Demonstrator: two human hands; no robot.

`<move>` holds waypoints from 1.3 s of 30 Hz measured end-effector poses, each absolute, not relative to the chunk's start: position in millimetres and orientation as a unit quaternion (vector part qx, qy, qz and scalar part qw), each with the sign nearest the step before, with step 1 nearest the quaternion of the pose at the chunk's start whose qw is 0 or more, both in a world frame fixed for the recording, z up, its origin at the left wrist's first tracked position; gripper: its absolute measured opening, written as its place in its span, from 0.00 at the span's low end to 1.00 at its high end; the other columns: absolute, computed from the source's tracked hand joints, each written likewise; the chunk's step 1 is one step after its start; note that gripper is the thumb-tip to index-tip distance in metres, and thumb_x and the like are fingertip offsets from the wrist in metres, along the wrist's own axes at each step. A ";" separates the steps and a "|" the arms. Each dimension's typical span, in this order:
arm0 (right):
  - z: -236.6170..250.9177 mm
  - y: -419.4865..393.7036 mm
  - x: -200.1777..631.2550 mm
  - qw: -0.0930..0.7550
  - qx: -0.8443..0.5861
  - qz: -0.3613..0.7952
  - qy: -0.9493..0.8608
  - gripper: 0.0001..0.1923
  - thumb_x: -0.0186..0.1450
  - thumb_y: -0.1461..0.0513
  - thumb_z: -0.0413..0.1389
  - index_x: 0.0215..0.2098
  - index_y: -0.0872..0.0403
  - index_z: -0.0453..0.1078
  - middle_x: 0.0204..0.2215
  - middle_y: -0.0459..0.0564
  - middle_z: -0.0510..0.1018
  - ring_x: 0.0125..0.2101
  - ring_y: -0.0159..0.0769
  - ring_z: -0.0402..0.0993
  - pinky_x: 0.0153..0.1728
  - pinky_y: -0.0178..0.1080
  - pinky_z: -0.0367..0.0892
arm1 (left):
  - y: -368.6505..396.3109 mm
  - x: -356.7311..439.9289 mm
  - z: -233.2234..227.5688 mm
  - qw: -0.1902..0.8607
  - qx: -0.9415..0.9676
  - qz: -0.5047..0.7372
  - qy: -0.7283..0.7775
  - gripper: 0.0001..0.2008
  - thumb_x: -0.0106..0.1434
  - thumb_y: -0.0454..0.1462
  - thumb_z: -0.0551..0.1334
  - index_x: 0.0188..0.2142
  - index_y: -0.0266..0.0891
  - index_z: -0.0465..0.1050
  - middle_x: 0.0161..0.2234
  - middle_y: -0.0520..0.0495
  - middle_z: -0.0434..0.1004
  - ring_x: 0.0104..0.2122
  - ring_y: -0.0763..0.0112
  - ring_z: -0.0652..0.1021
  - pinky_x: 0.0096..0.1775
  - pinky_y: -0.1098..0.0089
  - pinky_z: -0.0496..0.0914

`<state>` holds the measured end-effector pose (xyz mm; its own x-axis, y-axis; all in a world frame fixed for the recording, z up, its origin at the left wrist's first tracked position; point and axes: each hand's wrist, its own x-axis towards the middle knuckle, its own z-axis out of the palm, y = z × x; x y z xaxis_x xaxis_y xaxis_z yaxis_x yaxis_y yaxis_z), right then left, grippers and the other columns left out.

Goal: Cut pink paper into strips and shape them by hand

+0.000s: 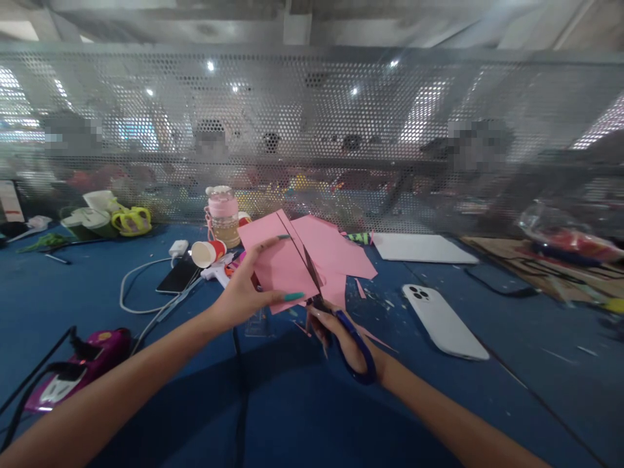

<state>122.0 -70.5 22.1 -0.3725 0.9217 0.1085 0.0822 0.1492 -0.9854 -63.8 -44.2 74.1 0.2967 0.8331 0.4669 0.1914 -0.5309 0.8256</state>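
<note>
My left hand (244, 286) is closed on a piece of pink paper (283, 260), thumb at its lower edge and fingers along the top. In my right hand (344, 335) is a pair of scissors (355, 357) with blue handles. Their dark blades run along the right edge of the held paper, pointing up and away from me. Behind them, more pink paper (336, 247) lies on the blue table. Thin pink scraps (361, 289) are scattered around it.
To the right lie a white phone (446, 322) and a white sheet (424, 249). At left are a paper cup (208, 253), a pink-lidded bottle (224, 218), a black phone (180, 273) with cable and a purple power strip (82, 364). A perforated metal screen (312, 130) stands behind.
</note>
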 end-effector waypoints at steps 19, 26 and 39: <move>29.5 -77.4 122.8 0.423 -0.433 0.503 -0.617 0.19 0.54 0.46 0.51 0.26 0.53 0.60 0.17 0.40 0.60 0.18 0.28 0.56 0.20 0.34 0.55 | -42.5 -67.4 73.4 0.353 0.761 0.436 0.326 0.37 0.46 0.36 0.67 0.55 0.44 0.56 0.58 0.43 0.57 0.54 0.54 0.63 0.53 0.54 0.61; 21.3 -76.9 123.6 0.428 -0.440 0.507 -0.605 0.20 0.55 0.45 0.49 0.25 0.53 0.58 0.16 0.39 0.58 0.18 0.27 0.56 0.20 0.33 0.55 | -49.3 -59.3 66.0 0.327 0.755 0.451 0.346 0.37 0.47 0.36 0.67 0.55 0.42 0.54 0.57 0.42 0.58 0.54 0.55 0.63 0.53 0.55 0.60; 18.9 -74.7 125.3 0.408 -0.433 0.512 -0.619 0.21 0.58 0.44 0.47 0.24 0.52 0.57 0.14 0.37 0.56 0.14 0.26 0.54 0.16 0.32 0.53 | -49.4 -60.0 69.4 0.266 0.781 0.433 0.362 0.37 0.48 0.38 0.67 0.56 0.41 0.54 0.56 0.40 0.58 0.56 0.52 0.60 0.55 0.50 0.56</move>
